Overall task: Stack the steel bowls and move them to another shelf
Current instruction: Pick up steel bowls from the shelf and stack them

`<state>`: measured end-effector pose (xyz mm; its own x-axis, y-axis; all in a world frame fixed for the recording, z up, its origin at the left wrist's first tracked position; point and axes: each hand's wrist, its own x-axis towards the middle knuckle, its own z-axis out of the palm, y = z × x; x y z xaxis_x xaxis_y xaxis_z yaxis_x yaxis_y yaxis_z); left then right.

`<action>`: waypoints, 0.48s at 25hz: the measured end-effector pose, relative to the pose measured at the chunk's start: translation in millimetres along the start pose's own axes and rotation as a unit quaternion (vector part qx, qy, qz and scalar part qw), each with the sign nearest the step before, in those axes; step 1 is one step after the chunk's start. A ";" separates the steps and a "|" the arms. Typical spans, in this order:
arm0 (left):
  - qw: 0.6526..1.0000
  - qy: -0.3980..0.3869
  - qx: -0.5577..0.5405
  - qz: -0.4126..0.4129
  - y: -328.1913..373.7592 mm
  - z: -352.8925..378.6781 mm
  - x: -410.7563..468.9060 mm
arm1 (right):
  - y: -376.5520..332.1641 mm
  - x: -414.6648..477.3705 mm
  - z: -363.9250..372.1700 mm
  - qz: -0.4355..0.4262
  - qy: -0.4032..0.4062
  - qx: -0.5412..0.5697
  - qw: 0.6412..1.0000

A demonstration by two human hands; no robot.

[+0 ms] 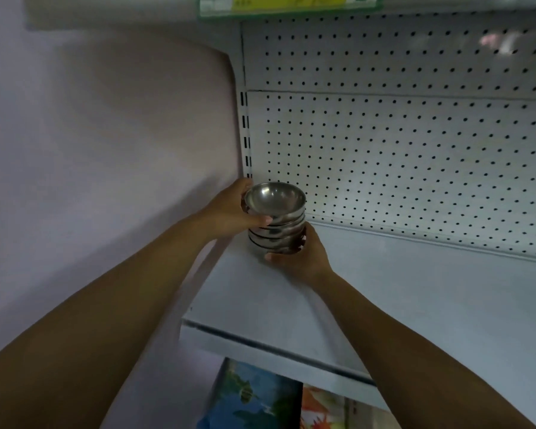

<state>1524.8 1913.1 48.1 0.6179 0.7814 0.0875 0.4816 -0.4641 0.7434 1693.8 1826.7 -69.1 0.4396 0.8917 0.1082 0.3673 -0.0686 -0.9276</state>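
At far left stands a plain pale lilac wall (75, 119), which borders the shelving unit. Next, the left hand (226, 212) grasps the upper part of the stack of nested round steel bowls (276, 224), thumb laid across the front. The stack sits at the back left corner of the white metal shelf (415, 305), apparently resting on it or just above; contact is not clear. The right hand (300, 255) cups the lower bowls from the near side, fingers wrapped around them. Polished steel is rigid, fairly light and probably slippery; nested bowls may slide apart, so hold top and base together. Rightward, the shelf surface is smooth and flat, backed by a white perforated panel (415, 134). Below the shelf edge, colourful printed boxes (260, 397) show.
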 end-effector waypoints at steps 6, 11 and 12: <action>0.996 0.039 0.070 0.037 -20.3 -7.4 29.8 | -1.4 36.0 24.4 0.048 0.030 -0.019 0.998; 0.969 0.103 0.213 0.068 -40.0 -9.0 39.5 | -4.1 65.7 31.2 0.073 0.013 -0.055 0.996; 0.966 0.112 0.222 0.068 -41.4 -10.0 40.9 | -6.4 71.0 30.9 0.081 0.009 -0.062 0.995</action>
<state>1523.9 1968.4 27.6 0.5681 0.7480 0.3432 0.6553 -0.6634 0.3612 1697.3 1904.2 -66.6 0.5155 0.8563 -0.0309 0.3884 -0.2657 -0.8823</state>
